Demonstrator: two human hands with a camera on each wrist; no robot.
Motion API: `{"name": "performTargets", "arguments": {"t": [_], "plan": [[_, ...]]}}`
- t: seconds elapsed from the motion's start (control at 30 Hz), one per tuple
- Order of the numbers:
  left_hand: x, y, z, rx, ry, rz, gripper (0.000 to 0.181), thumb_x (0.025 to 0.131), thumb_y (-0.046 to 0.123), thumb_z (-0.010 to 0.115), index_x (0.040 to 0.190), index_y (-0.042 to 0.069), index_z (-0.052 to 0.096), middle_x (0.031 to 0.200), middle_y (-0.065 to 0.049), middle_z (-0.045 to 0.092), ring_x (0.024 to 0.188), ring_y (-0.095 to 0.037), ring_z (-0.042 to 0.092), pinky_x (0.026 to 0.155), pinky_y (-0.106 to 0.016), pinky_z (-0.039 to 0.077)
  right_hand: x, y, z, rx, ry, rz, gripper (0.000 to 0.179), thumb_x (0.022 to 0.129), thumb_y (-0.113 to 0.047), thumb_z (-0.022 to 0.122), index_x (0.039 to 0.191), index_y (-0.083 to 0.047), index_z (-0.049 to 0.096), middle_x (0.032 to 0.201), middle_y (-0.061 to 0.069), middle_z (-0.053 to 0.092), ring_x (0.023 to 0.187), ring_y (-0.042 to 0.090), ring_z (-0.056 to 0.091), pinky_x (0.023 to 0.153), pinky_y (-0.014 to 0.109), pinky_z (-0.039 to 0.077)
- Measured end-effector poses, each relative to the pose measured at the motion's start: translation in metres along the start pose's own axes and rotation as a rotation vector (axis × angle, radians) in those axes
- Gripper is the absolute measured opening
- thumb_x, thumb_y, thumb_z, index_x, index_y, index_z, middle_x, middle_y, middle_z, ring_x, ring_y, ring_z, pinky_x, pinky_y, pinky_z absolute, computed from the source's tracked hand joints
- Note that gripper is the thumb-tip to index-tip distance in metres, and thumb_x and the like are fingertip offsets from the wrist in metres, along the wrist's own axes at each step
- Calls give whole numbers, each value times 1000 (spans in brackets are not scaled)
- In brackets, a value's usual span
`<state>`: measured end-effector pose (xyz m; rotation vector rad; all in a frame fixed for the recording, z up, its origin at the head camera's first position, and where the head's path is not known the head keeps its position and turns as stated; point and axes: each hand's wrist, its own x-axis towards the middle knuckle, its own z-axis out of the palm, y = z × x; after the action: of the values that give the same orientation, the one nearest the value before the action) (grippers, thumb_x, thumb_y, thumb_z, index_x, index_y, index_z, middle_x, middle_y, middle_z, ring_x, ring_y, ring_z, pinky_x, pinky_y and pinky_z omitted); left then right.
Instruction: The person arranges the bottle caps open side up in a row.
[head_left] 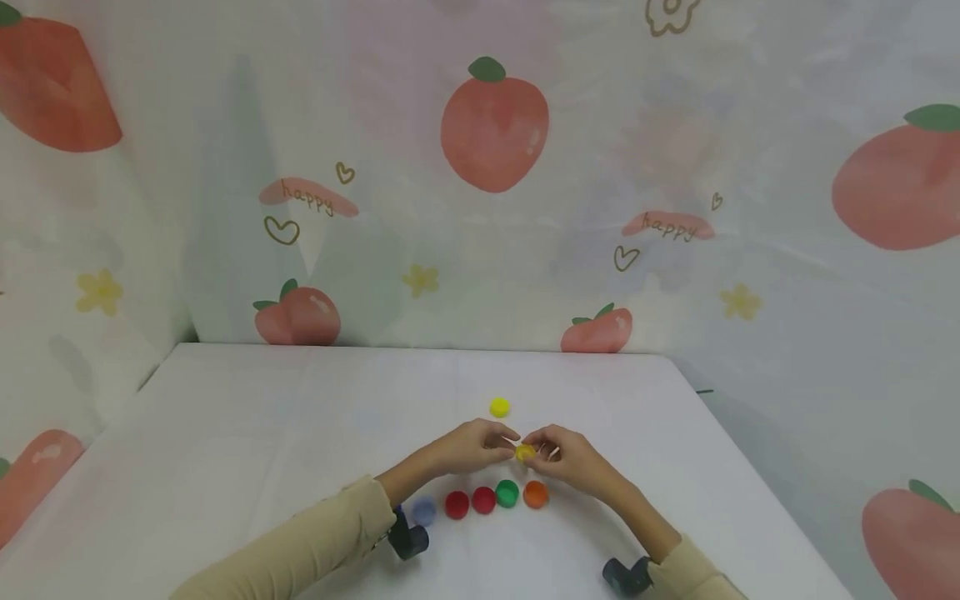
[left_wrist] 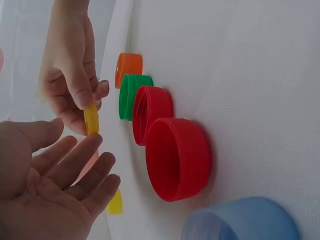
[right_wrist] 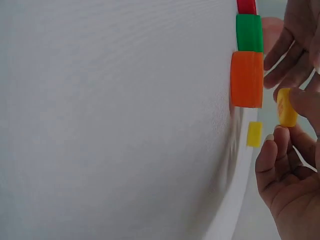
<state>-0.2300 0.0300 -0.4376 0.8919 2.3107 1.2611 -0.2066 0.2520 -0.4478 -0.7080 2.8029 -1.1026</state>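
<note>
A yellow bottle cap (head_left: 525, 452) is held above the white table between the thumb and fingers of my right hand (head_left: 572, 460). My left hand (head_left: 474, 447) faces it with fingers loosely spread, palm showing in the left wrist view, one fingertip right at the cap's lower edge. Below the hands, a row of caps stands on the table: a pale blue one (head_left: 423, 512), a red one (head_left: 457, 505), a second red one (left_wrist: 197, 160), a green one (head_left: 507, 493) and an orange one (head_left: 536, 494). Another yellow cap (head_left: 499, 407) lies beyond the hands.
The white-covered table (head_left: 300, 433) meets a backdrop (head_left: 390, 150) printed with peaches, hearts and flowers. Dark wrist camera mounts (head_left: 408, 537) sit at both of the person's sleeves, the left one close to the pale blue cap.
</note>
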Motion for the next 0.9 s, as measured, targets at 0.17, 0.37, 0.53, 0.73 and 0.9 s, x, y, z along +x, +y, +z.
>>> {"name": "performTargets", "arguments": {"t": [0.17, 0.37, 0.53, 0.73, 0.9], "plan": [[-1, 1, 5, 100, -156, 17, 39, 97, 20, 52, 135, 11, 48, 123, 2, 60, 117, -12, 52, 96, -32, 42, -10, 7, -3, -9, -47, 14, 27, 86, -22, 70, 106, -5, 63, 89, -4, 60, 77, 13, 55, 68, 24, 50], [-5, 8, 8, 112, -334, -3, 48, 100, 21, 44, 145, 12, 31, 140, -2, 47, 127, -15, 42, 101, -33, 37, -19, 13, -8, -32, -92, 32, 26, 86, -20, 69, 107, -6, 63, 89, -4, 58, 78, 12, 54, 68, 24, 49], [-4, 8, 10, 133, -359, 13, 51, 100, 21, 44, 147, 10, 27, 141, -2, 45, 128, -13, 40, 102, -31, 35, -22, 11, -11, -55, -133, 81, 25, 85, -14, 69, 108, -6, 63, 90, -4, 58, 79, 14, 53, 68, 24, 49], [-6, 7, 8, 130, -317, -25, 52, 98, 21, 49, 146, 10, 30, 137, -4, 49, 123, -15, 46, 97, -30, 41, -27, 9, -17, -97, -191, 95, 24, 82, -7, 70, 105, -6, 63, 87, -3, 57, 77, 15, 51, 66, 24, 47], [-5, 5, 6, 128, -278, -72, 50, 97, 20, 51, 144, 12, 34, 132, -4, 53, 119, -16, 50, 97, -33, 41, -31, 10, -21, -91, -237, 92, 24, 82, -10, 72, 103, -7, 61, 83, -3, 56, 73, 13, 51, 63, 24, 46]]}}
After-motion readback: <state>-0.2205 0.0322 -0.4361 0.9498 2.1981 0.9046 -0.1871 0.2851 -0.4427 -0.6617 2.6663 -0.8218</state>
